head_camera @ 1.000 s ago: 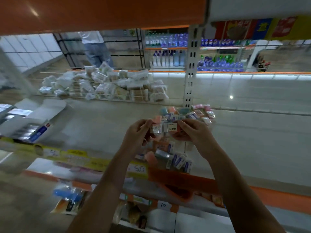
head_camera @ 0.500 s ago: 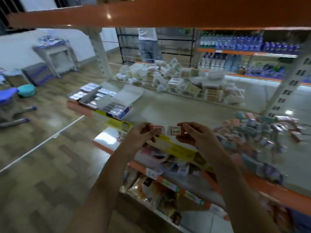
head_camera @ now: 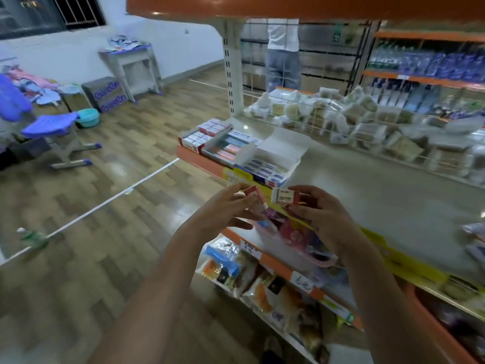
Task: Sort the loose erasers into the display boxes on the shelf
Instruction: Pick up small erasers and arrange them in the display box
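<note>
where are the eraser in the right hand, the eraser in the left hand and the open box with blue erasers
right hand's eraser (head_camera: 284, 196), head view, on its printed white sleeve
left hand's eraser (head_camera: 252, 193), head view, on its red end
open box (head_camera: 282, 148), head view, on its raised white lid

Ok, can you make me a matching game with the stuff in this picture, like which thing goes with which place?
Things:
1. eraser marked 28
2. red-ended eraser
3. open white box
4. blue stool

Places:
A. on the wooden floor, far left
B. pinched in the left hand
C. on the shelf, lid flipped back
D. held in the right hand

Pairs: 1-D, 2-B, 3-C, 4-A
</note>
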The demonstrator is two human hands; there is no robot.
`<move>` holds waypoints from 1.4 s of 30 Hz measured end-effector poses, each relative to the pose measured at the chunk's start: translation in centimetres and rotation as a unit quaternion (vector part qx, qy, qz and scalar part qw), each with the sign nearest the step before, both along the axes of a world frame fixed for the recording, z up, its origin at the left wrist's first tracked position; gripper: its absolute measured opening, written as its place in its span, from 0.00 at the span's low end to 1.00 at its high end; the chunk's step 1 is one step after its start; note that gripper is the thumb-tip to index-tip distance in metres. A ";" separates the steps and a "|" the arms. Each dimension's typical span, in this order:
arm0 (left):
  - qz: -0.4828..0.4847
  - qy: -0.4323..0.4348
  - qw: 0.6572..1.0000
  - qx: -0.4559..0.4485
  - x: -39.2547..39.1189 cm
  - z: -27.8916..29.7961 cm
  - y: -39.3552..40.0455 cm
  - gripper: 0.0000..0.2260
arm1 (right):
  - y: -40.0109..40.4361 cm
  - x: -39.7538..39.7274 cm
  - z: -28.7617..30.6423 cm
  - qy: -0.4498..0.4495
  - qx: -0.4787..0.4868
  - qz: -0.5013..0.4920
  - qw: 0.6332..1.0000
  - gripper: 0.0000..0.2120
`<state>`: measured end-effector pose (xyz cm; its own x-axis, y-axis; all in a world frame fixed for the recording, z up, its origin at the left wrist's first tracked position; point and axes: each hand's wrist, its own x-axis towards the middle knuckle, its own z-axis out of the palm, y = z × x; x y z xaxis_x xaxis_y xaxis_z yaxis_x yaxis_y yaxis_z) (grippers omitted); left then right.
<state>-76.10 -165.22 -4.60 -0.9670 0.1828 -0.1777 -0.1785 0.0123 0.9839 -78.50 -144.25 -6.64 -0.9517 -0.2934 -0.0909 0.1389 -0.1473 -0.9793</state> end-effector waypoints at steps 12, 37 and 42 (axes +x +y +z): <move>0.023 0.077 0.977 -0.200 -12.7 -1.4 -8.3 0.16 | -8.8 -12.0 0.6 0.081 0.072 -0.033 0.994 0.16; -0.093 0.213 0.916 -0.327 -33.8 -1.9 -30.3 0.18 | -30.5 -26.1 0.4 0.130 0.428 -0.111 0.888 0.12; -0.142 0.213 0.916 -0.309 -35.7 -2.2 -31.7 0.15 | -32.7 -26.3 -0.9 0.126 0.471 -0.172 0.856 0.11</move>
